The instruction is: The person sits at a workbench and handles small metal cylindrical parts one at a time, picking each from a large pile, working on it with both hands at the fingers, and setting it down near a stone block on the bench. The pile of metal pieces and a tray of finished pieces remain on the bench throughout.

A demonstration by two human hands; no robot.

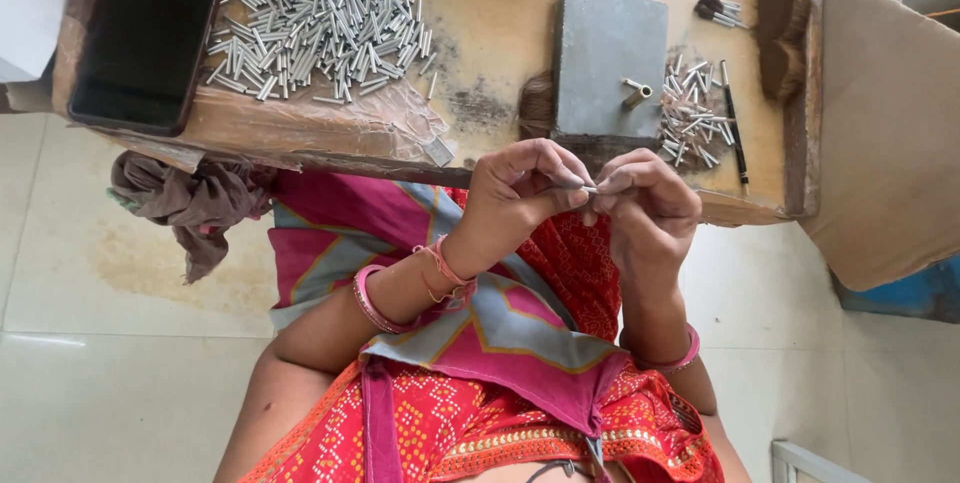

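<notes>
My left hand [522,188] and my right hand [648,205] meet fingertip to fingertip just in front of the low wooden table [490,13]. Between them they pinch a small silver metal tube [590,189], with only its end showing. My left thumb and fingers are closed around it; the right fingers curl in on it from the other side. Just beyond the hands a grey metal block [608,58] lies on the table, with a short brass peg [636,95] on it.
A big heap of silver tubes [320,13] lies at the table's left on plastic sheet, beside a black phone [145,38]. A smaller tube pile [690,113], a black pencil [735,128], brush tufts [715,10] and a brown cloth [190,205] are nearby.
</notes>
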